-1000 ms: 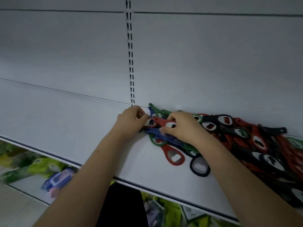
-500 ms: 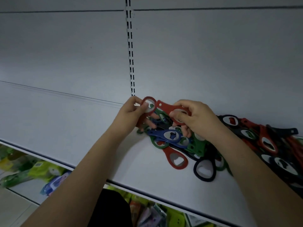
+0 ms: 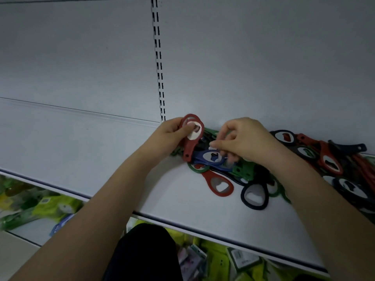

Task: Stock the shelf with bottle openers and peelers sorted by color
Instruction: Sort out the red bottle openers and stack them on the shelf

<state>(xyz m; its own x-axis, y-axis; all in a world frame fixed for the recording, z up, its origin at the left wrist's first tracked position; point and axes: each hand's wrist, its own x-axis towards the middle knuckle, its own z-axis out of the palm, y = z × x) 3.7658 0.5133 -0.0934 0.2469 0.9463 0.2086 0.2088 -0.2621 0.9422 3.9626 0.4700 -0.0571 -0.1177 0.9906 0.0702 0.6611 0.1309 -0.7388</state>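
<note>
The left hand (image 3: 172, 134) is now holding 2 red openers (image 3: 191, 136) lifted from the pile (image 3: 304, 159), while the right hand (image 3: 241, 140) is pinching another.

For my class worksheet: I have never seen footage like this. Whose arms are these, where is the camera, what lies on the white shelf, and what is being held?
The camera sits on a person's head, looking forward and down, so the two bare arms are that person's own. The white shelf carries a loose pile of bottle openers in red, black, green and blue. The left hand grips a red bottle opener, raised off the shelf, its ring end upward. The right hand reaches into the pile, fingers curled by a blue opener; whether it grips one is unclear. Blurred packaged goods lie below.
</note>
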